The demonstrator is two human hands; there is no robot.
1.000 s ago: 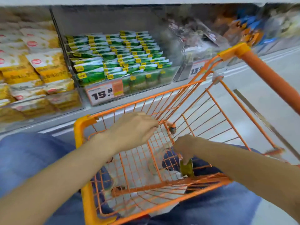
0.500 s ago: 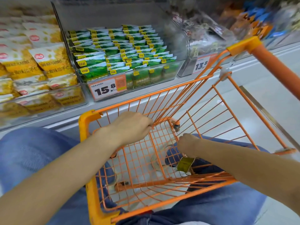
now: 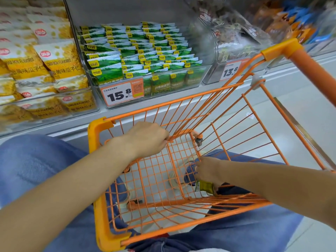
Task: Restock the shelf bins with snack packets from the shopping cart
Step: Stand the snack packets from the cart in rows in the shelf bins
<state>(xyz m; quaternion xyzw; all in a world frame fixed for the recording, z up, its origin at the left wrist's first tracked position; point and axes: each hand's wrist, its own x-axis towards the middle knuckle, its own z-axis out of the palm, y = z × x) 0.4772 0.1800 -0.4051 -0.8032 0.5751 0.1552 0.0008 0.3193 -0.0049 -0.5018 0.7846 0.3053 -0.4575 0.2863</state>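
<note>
While the left hand (image 3: 148, 139) reaches into the orange cart (image 3: 99, 124) from the near left, its fingers are curled over and their tips meet the wire where the far wall of the basket joins the floor grid; whether they actually hook around a wire cannot be told, since the back of the hand hides them. Low in the basket to the right, the right hand (image 3: 207, 170) has its fingers bent downward and pinches the top of a small green snack packet (image 3: 204, 187), which hangs just under the fingers, close to the near right wall of the cart and above its wire floor. No other packet shows inside the basket. Beyond the far rim of the cart stands the shelf, where a clear bin (image 3: 199, 80) is filled with rows of green packets (image 3: 138, 51) standing on edge, a price tag (image 3: 121, 94) reading 15.8 fixed to its front. Left of it another bin holds yellow bags (image 3: 56, 60), and to the right a further bin with a 13.8 tag (image 3: 230, 70) is too blurred to make out its contents. The cart's orange handle (image 3: 309, 66) runs off toward the right edge, and blue jeans (image 3: 36, 164) show on both sides beneath the basket.
</note>
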